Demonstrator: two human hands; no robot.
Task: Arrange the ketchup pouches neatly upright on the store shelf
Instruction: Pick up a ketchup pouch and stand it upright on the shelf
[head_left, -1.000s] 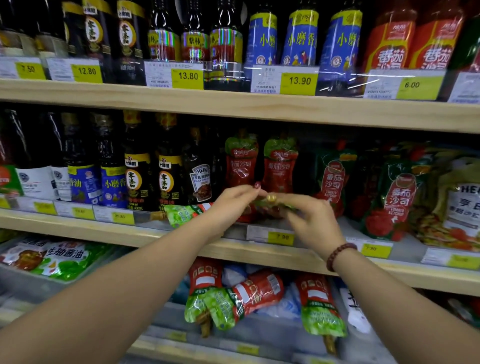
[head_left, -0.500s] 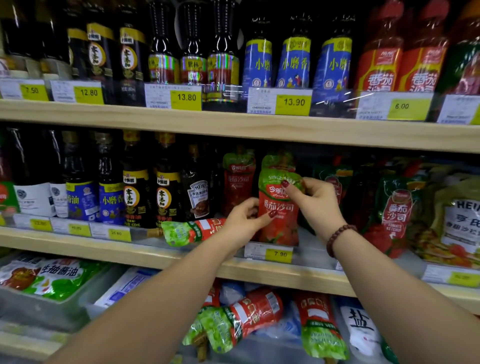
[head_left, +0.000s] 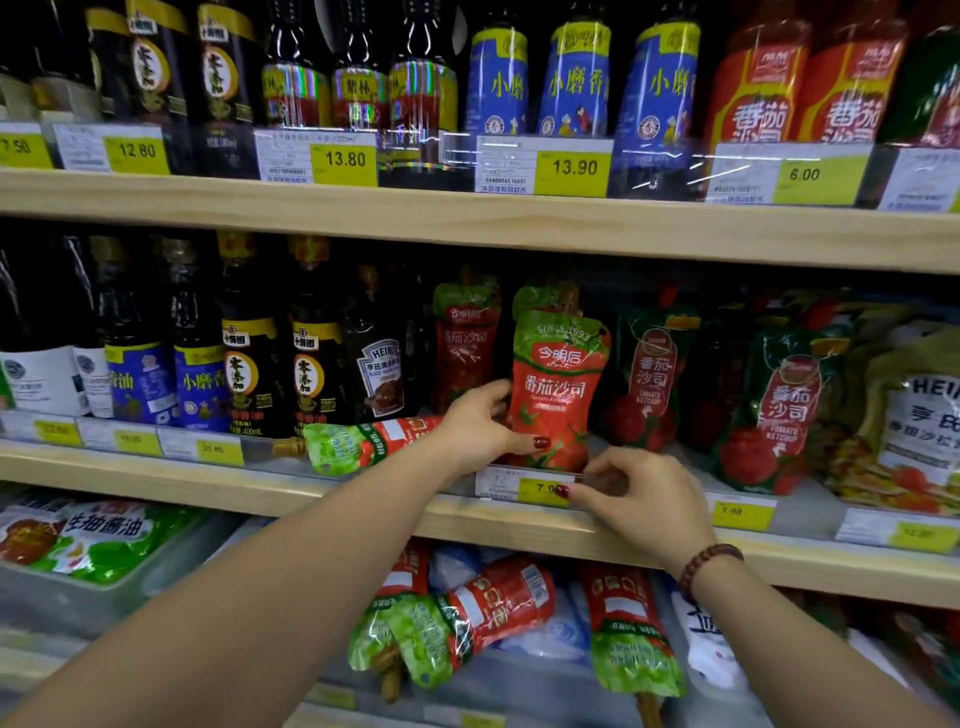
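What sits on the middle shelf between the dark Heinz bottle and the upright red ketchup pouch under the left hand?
In the head view, another upright red ketchup pouch stands between the Heinz bottle and the held pouch.

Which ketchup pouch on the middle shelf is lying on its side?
The green-topped pouch behind the left hand, spout pointing left; its neighbours stand upright.

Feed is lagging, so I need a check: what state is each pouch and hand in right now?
Front red-and-green ketchup pouch: upright, at shelf edge.
Green-topped red pouch beside it: lying flat, spout left.
Red pouches on lower shelf: toppled, jumbled.
Left hand: gripping the upright pouch's lower left side.
Right hand: off the pouch, at the yellow price tag.
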